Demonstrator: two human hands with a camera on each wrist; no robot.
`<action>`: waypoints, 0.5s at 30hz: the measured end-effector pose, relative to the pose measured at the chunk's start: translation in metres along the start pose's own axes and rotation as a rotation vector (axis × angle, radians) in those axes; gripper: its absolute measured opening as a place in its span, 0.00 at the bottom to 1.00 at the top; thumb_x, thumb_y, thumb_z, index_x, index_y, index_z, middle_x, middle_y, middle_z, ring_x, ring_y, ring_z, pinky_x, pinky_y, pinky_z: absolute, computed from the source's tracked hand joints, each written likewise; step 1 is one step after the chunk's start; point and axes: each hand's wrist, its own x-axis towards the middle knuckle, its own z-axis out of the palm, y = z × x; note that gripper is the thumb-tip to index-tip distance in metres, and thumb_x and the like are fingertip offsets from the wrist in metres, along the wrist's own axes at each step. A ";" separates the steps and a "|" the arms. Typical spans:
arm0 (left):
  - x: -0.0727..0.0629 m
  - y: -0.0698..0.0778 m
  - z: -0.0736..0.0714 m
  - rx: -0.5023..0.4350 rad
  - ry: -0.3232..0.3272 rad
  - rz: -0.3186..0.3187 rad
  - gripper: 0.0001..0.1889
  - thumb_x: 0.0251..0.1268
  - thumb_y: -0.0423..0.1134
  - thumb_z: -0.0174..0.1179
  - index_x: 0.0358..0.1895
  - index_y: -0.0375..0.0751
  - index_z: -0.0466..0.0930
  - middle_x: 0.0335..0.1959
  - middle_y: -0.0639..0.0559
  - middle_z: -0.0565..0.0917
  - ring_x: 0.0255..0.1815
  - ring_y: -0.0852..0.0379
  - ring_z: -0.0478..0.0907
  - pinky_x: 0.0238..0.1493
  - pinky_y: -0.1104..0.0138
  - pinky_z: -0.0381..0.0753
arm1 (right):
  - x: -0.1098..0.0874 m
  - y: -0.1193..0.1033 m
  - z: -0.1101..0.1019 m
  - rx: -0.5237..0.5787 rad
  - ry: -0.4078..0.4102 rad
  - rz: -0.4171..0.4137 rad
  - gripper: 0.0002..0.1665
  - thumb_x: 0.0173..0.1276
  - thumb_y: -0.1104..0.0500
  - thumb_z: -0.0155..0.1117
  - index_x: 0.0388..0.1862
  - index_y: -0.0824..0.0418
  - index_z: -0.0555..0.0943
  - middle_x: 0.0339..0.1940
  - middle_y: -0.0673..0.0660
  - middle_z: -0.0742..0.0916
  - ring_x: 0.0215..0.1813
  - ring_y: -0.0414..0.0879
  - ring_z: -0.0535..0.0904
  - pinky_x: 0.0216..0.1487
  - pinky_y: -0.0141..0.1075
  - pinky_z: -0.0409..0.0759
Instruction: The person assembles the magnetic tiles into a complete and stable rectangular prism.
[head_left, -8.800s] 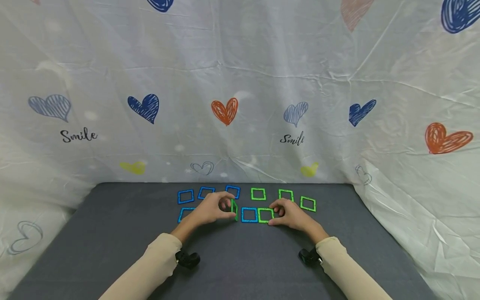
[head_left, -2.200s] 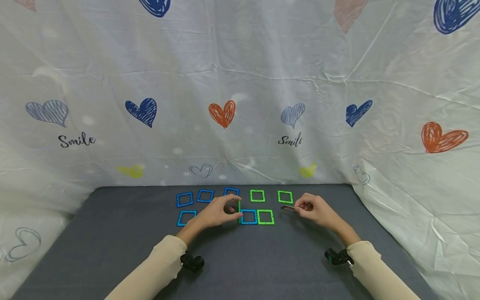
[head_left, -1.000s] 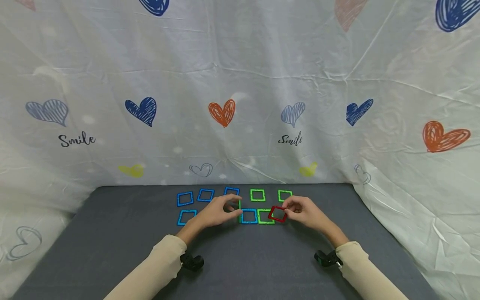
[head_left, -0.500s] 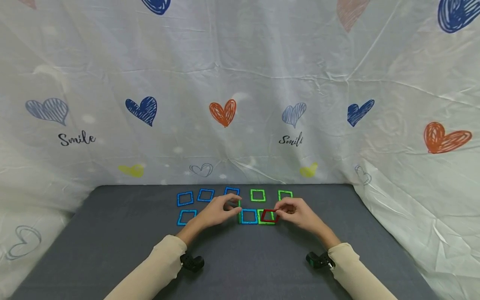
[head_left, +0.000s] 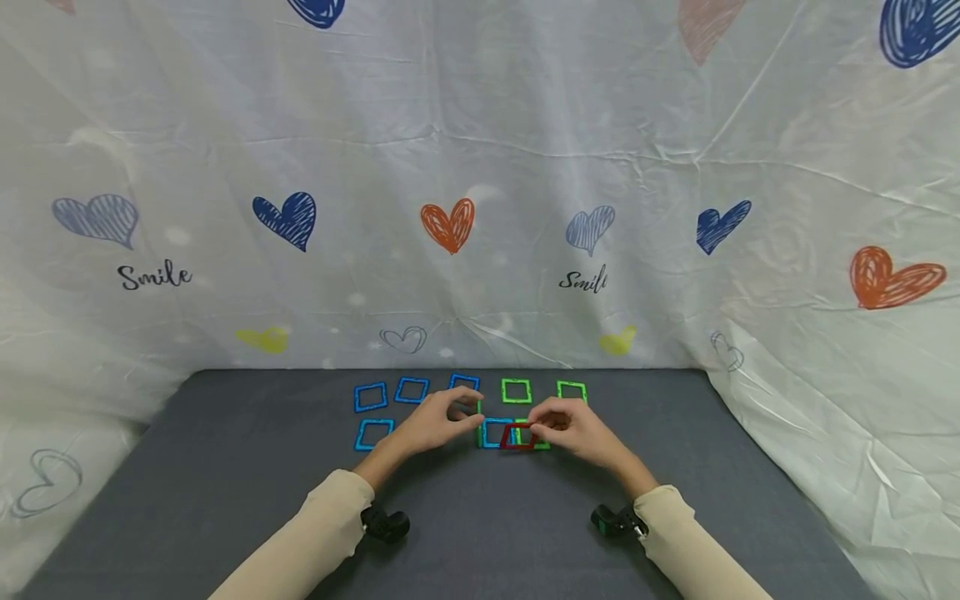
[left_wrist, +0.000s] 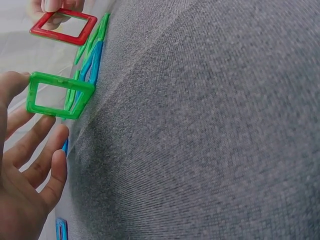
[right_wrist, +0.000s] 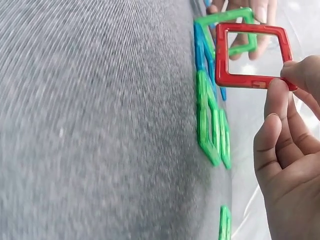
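My left hand (head_left: 435,423) pinches a green square magnetic tile (left_wrist: 62,81) by its edges between thumb and fingers. This tile stands upright along the left edge of a flat blue tile (head_left: 483,433). To the blue tile's right, a flat green tile (head_left: 543,447) adjoins it. My right hand (head_left: 583,429) holds a red square tile (right_wrist: 222,56) at one corner, between thumb and fingertips. In the head view the red tile overlaps the seam between the flat blue and green tiles; both wrist views show it raised above them, apart from the upright green one.
Behind the hands, two loose green tiles (head_left: 516,381) (head_left: 572,384) and a blue tile (head_left: 464,377) lie flat. More blue tiles (head_left: 370,407) lie left of the left hand. The grey table (head_left: 480,533) ends at a white curtain (head_left: 360,167) printed with hearts.
The upright green tile has come against the blue tile's left edge. A green tile at the far right is gone from there. The red tile has moved left in my right hand.
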 end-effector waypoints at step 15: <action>0.003 0.000 0.001 0.003 -0.007 -0.007 0.23 0.76 0.45 0.62 0.67 0.36 0.76 0.58 0.43 0.81 0.50 0.48 0.84 0.45 0.58 0.84 | 0.010 0.001 0.015 -0.024 -0.011 -0.024 0.06 0.72 0.65 0.68 0.46 0.59 0.87 0.39 0.56 0.87 0.33 0.46 0.82 0.32 0.38 0.82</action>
